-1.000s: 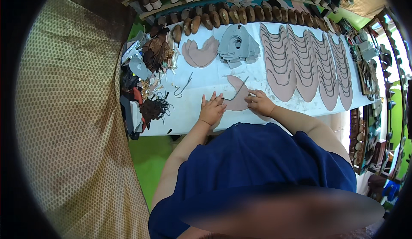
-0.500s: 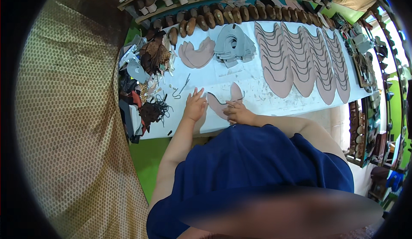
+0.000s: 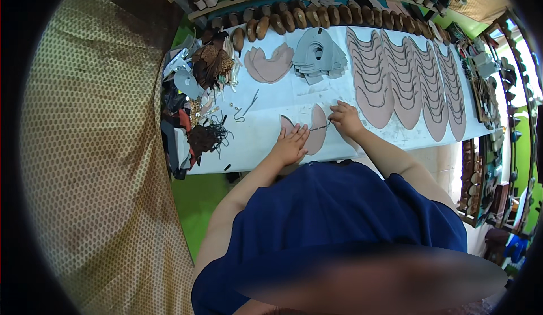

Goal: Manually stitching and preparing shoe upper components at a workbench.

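Note:
A pinkish U-shaped shoe-upper piece [image 3: 318,138] lies on the white table close to my body. My left hand [image 3: 291,146] rests flat over its left part, fingers spread out and holding nothing. From beside those fingers a thin dark strip [image 3: 320,127] stretches across the piece to the right. My right hand [image 3: 346,119] is just right of the piece, its fingertips pinched on the strip's right end. The left hand hides some of the piece and the strip's other end.
Rows of overlapping pink pieces [image 3: 374,108] with dark edges lie at the right. A grey stack of cut pieces [image 3: 320,60] and loose pink pieces [image 3: 269,65] are farther back. Dark cords [image 3: 205,145] and scraps crowd the left end. Brown shoe lasts [image 3: 300,18] line the back.
My left hand has moved right and down onto the piece. My right hand has left the piece's surface, moving right and away from me, and the strip now stretches straight between both hands.

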The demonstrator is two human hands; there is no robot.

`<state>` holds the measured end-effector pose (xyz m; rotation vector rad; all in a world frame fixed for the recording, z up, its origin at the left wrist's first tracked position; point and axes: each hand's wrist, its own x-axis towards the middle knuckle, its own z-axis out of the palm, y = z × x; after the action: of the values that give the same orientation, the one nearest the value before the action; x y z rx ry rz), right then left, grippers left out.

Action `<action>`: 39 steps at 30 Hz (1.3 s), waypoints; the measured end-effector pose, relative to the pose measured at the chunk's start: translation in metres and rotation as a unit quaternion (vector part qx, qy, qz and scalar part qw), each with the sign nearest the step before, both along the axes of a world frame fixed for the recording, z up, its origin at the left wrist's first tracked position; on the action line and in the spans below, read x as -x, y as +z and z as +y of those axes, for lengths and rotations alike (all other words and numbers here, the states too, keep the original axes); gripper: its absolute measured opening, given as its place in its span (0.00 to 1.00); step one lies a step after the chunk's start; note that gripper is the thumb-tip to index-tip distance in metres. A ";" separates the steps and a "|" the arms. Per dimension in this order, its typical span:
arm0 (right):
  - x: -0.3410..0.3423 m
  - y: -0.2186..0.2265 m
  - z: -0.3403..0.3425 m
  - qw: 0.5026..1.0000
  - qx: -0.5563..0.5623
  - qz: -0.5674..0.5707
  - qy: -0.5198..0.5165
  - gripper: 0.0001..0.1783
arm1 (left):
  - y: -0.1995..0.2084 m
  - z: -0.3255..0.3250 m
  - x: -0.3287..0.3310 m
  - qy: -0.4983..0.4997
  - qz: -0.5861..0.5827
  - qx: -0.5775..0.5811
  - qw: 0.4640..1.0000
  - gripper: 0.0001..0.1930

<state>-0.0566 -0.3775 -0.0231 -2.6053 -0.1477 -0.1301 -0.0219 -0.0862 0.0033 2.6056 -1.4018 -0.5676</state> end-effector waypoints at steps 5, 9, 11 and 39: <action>-0.009 -0.001 -0.004 0.999 0.003 0.036 -0.020 0.06 | 0.000 -0.001 0.005 0.002 -0.014 -0.020 1.000 0.39; -0.022 0.010 0.002 0.999 0.043 0.023 -0.009 0.05 | -0.003 0.000 0.008 0.006 -0.032 -0.010 0.999 0.39; -0.030 0.017 0.009 0.998 0.057 0.031 -0.012 0.04 | -0.003 0.000 0.009 0.009 -0.029 -0.016 0.999 0.39; -0.069 0.036 0.037 0.989 0.140 0.031 0.021 0.10 | -0.004 -0.028 -0.001 0.017 -0.057 -0.004 0.998 0.39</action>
<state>0.0124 -0.3400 0.0125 -2.8803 -0.2131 -0.0136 -0.0209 -0.1141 -0.0009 2.7004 -1.3867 -0.4281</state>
